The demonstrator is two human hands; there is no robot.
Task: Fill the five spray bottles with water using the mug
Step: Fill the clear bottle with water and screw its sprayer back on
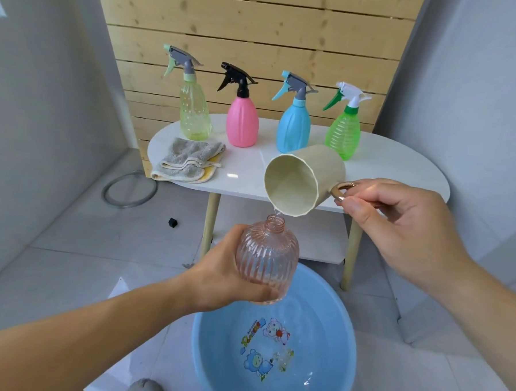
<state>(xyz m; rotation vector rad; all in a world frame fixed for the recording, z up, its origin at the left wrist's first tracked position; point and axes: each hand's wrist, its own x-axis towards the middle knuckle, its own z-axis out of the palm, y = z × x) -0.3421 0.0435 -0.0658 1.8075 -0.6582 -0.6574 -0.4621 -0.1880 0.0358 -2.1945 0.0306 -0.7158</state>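
So the left hand [216, 278] is wrapped around a clear pink ribbed bottle [267, 260] (cap off, threaded neck open), holding it just above the blue basin [345, 337]. Right hand [398, 223] pinches the gold handle of a beige mug [299, 182], tipped over the neck with a thin stream of water running in. Behind the basin, four capped spray bottles [242, 122] stand on the white table [401, 170].

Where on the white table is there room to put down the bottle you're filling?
The table is bare right of the green bottle, and in front of the pink bottle, beside the grey cloth. The back is crowded: yellow bottle and blue bottle complete that row.
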